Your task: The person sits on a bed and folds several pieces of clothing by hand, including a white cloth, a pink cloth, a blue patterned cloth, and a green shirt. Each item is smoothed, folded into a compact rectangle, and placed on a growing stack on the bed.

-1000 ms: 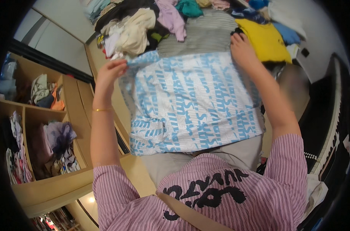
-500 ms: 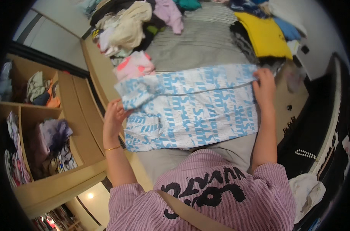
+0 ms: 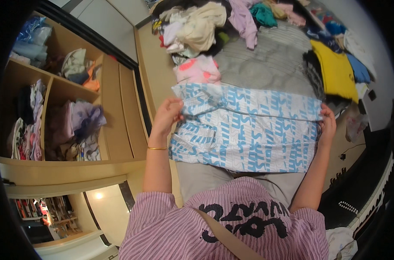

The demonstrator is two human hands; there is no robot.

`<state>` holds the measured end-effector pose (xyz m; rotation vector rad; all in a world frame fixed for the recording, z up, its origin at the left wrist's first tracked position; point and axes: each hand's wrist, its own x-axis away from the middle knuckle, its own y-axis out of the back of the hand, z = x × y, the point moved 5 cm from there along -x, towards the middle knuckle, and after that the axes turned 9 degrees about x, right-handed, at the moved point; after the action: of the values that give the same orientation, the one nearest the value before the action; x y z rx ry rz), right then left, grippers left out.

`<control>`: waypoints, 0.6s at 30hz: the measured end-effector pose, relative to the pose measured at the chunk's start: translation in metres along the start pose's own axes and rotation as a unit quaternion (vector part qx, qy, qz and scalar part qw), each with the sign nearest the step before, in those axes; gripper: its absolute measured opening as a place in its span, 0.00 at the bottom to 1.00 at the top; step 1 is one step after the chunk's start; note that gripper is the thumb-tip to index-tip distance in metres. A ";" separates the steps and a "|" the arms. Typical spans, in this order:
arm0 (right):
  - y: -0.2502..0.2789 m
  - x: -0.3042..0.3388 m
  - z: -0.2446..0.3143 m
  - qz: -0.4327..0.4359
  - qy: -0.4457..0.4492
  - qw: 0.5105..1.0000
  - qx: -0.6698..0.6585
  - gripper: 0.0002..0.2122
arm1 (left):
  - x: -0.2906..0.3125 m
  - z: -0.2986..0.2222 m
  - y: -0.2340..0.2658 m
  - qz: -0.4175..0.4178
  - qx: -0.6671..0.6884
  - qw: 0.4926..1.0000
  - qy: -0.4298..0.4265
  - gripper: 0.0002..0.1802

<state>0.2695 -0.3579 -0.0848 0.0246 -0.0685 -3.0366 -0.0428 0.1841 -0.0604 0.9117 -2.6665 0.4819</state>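
A white garment with blue lettering [image 3: 266,130] lies folded lengthwise into a wide band across the near end of the bed, close to my lap. Its upper layer forms a long flap, and a crease runs from side to side below it. At its left end, near the upper corner, my left hand [image 3: 167,116] pinches the edge between thumb and curled fingers. My right hand [image 3: 328,125] holds the right edge, with the fingertips on top and the thumb hidden. Some wrinkles and a smaller folded part show at the garment's left end.
Beyond the garment, a pink piece of clothing with red spots [image 3: 199,70] lies beside a heap of mixed clothes [image 3: 199,26]. Folded clothes topped by a yellow one [image 3: 335,71] sit at the right. Open wardrobe shelves [image 3: 54,117] stand left; a piano-like keyboard [image 3: 374,190] is right.
The whole view has swung left, so everything sits further right in the picture. The garment's upper flap, bent at the left before, now lies flatter. Both hands are still at its ends.
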 end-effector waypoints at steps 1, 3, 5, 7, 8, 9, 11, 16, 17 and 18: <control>-0.006 0.000 0.001 -0.029 -0.039 0.998 0.034 0.04 | -0.003 0.006 0.008 0.005 0.026 1.000 0.006 0.24; -0.006 -0.002 -0.002 -0.054 -0.042 0.993 0.096 0.07 | -0.006 0.011 0.013 0.003 -0.016 1.000 -0.008 0.24; -0.002 -0.004 -0.009 -0.042 0.029 0.987 0.149 0.09 | -0.003 0.010 0.008 -0.003 -0.082 0.996 -0.036 0.24; -0.003 -0.002 -0.009 -0.036 0.050 0.981 0.182 0.10 | 0.013 0.000 -0.011 -0.018 -0.172 0.982 -0.081 0.26; -0.005 -0.002 -0.006 -0.033 0.062 0.978 0.198 0.11 | 0.010 0.003 -0.009 -0.006 -0.166 0.982 -0.094 0.29; -0.007 -0.002 -0.005 -0.028 0.064 0.977 0.204 0.12 | 0.010 0.006 -0.005 -0.015 -0.165 0.981 -0.101 0.28; -0.009 -0.002 -0.004 -0.022 0.068 0.973 0.218 0.13 | 0.009 0.009 -0.002 -0.028 -0.160 0.980 -0.113 0.28; -0.005 -0.004 -0.005 -0.012 0.071 0.968 0.241 0.15 | 0.011 0.005 -0.009 -0.015 -0.151 0.985 -0.082 0.11; -0.005 -0.005 -0.005 -0.008 0.069 0.968 0.242 0.15 | 0.013 0.005 -0.008 -0.014 -0.139 0.988 -0.061 0.09; -0.005 -0.004 -0.004 -0.007 0.069 0.968 0.240 0.16 | 0.013 0.003 -0.007 0.008 -0.157 0.982 -0.108 0.09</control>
<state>0.2734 -0.3522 -0.0894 0.2727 -0.7885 -2.9385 -0.0488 0.1707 -0.0563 0.8876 -2.8312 -0.0426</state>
